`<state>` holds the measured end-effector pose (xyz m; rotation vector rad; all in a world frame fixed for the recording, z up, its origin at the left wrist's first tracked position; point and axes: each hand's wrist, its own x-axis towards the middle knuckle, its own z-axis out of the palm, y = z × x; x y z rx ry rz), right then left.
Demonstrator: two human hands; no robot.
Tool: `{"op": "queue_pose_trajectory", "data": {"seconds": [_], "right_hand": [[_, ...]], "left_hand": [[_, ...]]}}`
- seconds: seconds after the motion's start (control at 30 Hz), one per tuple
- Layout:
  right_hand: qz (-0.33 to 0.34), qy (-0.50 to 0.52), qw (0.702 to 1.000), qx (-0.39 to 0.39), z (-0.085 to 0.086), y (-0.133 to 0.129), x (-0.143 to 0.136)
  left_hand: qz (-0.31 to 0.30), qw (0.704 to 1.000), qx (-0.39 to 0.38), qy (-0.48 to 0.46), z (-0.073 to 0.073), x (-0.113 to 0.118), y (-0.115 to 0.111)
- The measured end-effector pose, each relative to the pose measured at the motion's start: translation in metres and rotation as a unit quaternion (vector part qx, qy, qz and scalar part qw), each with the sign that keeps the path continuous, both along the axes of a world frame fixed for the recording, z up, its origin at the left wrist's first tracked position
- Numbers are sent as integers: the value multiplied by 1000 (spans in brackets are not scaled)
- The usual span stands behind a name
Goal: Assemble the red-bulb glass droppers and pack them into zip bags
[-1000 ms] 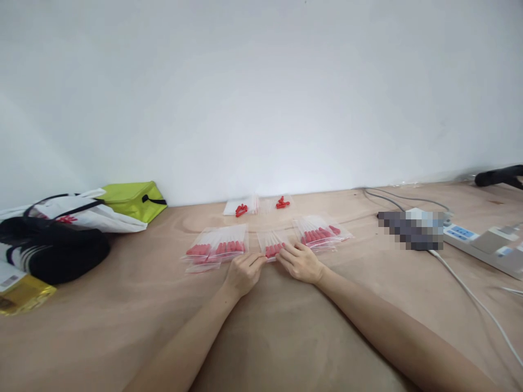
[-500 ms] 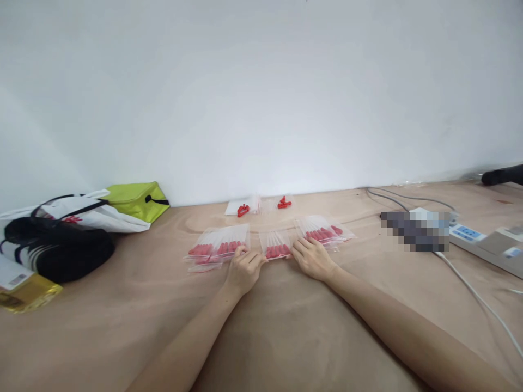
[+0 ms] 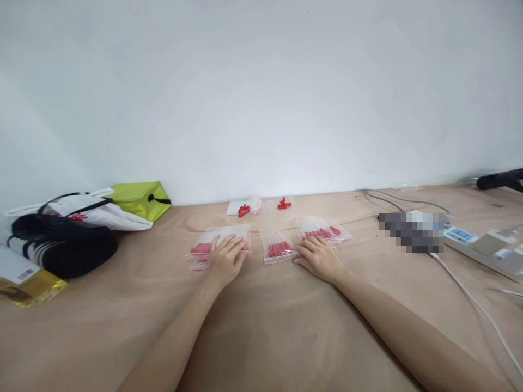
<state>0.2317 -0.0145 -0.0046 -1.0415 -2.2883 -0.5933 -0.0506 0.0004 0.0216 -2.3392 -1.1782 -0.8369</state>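
Note:
My left hand (image 3: 224,260) lies over the left pile of clear zip bags (image 3: 204,239), fingers spread and flat, covering part of the red pieces inside. Between my hands, a single clear zip bag (image 3: 277,244) lies flat with a row of red-ended, thin pale sticks, apart from both hands. My right hand (image 3: 318,258) rests with loosely stretched fingers on the near edge of the right bags (image 3: 322,228), which hold similar red-ended sticks. Farther back are two small groups of loose red pieces, the left group (image 3: 244,210) and the right group (image 3: 284,203), on flat bags.
On the left stand a lime-green bag (image 3: 141,198), a white plastic bag (image 3: 126,216), a black bag (image 3: 85,250) and a yellow-and-white package (image 3: 32,286). A power strip (image 3: 482,249) and a white cable (image 3: 469,291) lie on the right. The wall (image 3: 261,98) closes off the back.
My left hand has let go of the middle bag's near edge and moved left onto the left bags, its fingers spreading. The right hand has shifted slightly right, off the middle bag.

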Motion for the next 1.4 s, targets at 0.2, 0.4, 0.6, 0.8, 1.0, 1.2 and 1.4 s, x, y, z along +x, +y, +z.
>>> {"op": "queue_pose_trajectory", "data": {"seconds": [0.2, 0.4, 0.6, 0.8, 1.0, 1.2, 1.4], "right_hand": [[23, 10, 1000, 15, 0, 2, -10], [76, -32, 995, 62, -8, 19, -31], [64, -63, 992, 91, -6, 12, -6], [49, -46, 992, 105, -3, -2, 31], [46, -66, 993, 84, -1, -4, 45], [-2, 24, 1000, 11, 6, -12, 17], [36, -2, 999, 32, 6, -1, -27]], "left_hand": [[-18, 998, -48, 24, -8, -37, 10], [-47, 998, -42, -28, -13, -22, 12], [-92, 993, -50, -53, -16, 6, 8], [-152, 984, -81, -43, -24, 49, 4], [-157, 982, -101, -36, -23, 62, 4], [-139, 987, -71, -33, -20, 43, -2], [-156, 986, -49, -30, -25, 49, 3]]}}
